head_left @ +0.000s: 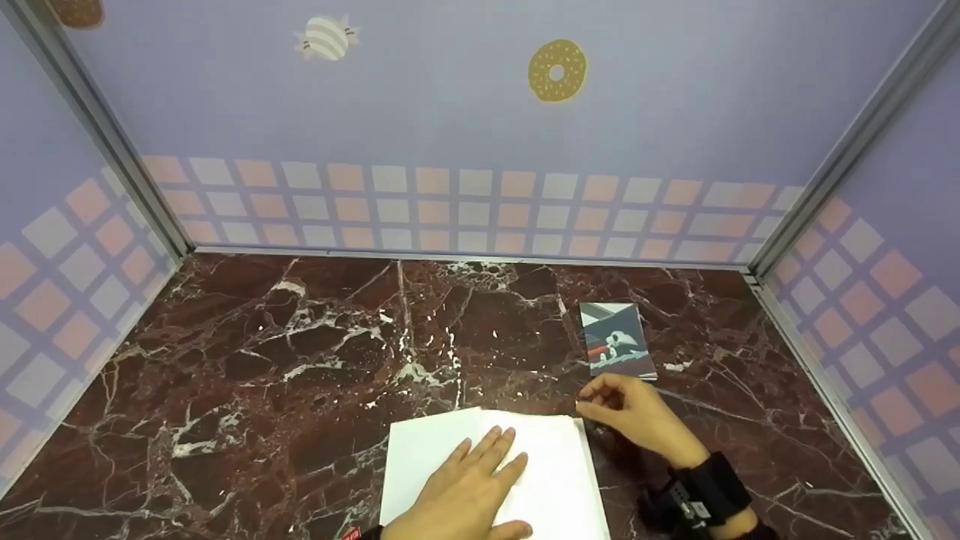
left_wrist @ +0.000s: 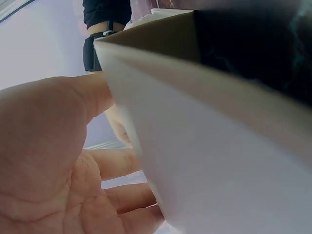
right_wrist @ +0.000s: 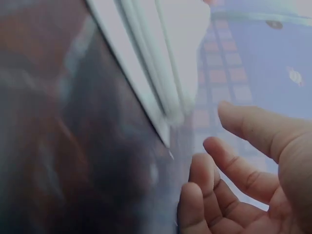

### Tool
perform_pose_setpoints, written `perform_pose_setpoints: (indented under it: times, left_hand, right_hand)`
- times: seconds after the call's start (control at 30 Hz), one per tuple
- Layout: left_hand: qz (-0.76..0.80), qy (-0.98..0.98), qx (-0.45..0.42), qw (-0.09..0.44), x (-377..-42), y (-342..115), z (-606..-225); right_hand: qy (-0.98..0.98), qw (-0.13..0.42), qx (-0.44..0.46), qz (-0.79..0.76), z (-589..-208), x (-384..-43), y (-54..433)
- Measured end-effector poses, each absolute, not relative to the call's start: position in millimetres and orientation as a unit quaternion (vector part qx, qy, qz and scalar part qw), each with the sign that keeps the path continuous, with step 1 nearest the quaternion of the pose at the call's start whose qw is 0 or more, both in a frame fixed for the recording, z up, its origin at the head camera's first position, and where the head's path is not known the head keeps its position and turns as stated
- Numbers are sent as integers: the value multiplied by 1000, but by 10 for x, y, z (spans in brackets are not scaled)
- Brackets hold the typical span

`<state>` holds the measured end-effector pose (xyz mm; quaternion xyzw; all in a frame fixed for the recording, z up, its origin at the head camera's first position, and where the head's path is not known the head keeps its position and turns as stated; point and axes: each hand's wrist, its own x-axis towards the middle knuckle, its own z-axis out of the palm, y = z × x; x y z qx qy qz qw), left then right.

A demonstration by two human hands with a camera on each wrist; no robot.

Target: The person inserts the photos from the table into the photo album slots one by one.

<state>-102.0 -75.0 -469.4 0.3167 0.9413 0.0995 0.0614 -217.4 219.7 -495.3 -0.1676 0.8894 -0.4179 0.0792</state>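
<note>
A white-paged open book (head_left: 559, 465) lies at the front of the table, with blank pages facing up. My left hand (head_left: 469, 491) rests flat across its middle, fingers straight and spread. In the left wrist view, the fingers (left_wrist: 122, 163) touch a white page (left_wrist: 209, 146). Just off the book's upper right corner is my right hand (head_left: 637, 416), fingers loosely bent with nothing between them. From the right wrist, its thumb (right_wrist: 248, 122) stands apart from the fingertips, and the page edges (right_wrist: 146, 63) are close by.
Beyond the right hand lies a small booklet (head_left: 615, 341) with a dark illustrated cover. The dark red marble table (head_left: 300, 390) carries scattered white scraps (head_left: 450, 349) around its middle. Purple panels with a checked band (head_left: 476, 206) enclose the back and both sides.
</note>
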Motion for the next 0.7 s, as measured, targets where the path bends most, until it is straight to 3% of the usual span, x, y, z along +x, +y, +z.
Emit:
perform_pose_setpoints:
  times: [0.17, 0.37, 0.7]
  left_hand:
    - [108, 939, 323, 51, -1016, -749, -4688]
    - [100, 943, 315, 51, -997, -736, -4718]
    - [105, 940, 323, 44, -1003, -714, -4728]
  right_hand:
    - [919, 4, -115, -376, -4879, -2377, 2329]
    - [969, -93, -50, -222, -4898, -2617, 2419]
    - [988, -62, 0, -142, -4895, -2838, 2517]
